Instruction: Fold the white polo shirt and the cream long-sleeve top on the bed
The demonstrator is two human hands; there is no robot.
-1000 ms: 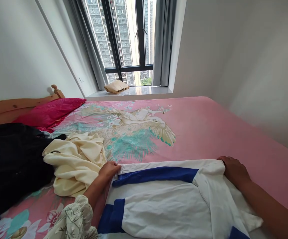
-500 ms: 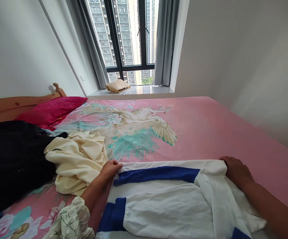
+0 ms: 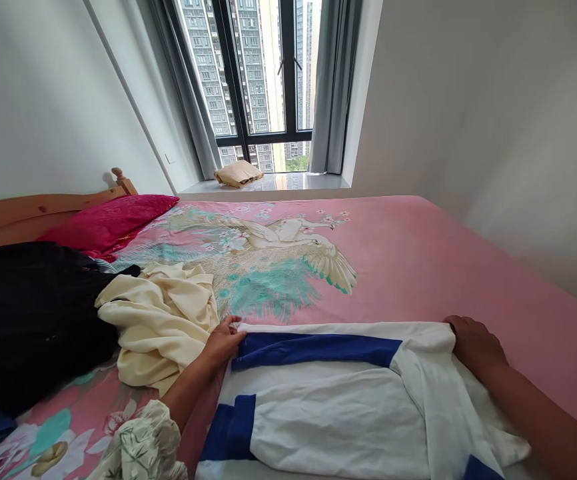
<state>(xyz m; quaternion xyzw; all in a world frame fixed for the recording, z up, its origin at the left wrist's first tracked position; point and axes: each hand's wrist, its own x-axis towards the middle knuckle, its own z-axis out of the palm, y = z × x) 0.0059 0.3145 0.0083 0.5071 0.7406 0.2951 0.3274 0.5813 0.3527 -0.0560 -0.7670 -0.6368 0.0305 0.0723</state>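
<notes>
A white garment with blue bands (image 3: 338,407) lies folded on the pink bedsheet (image 3: 418,267) in front of me. My left hand (image 3: 223,341) pinches its far left corner, fingers closed on the cloth. My right hand (image 3: 473,343) grips the far right corner, fingers curled over the fold. Both arms reach forward along the garment's sides.
A crumpled cream cloth (image 3: 163,320) lies just left of my left hand, beside a black garment (image 3: 28,313). A red pillow (image 3: 108,220) rests against the wooden headboard (image 3: 28,210). A beige bundle (image 3: 238,173) sits on the window sill. A white wall runs along the bed's right side.
Both hands keep hold of the garment's far corners. The view has shifted slightly; the hands and cloth stay almost where they were.
</notes>
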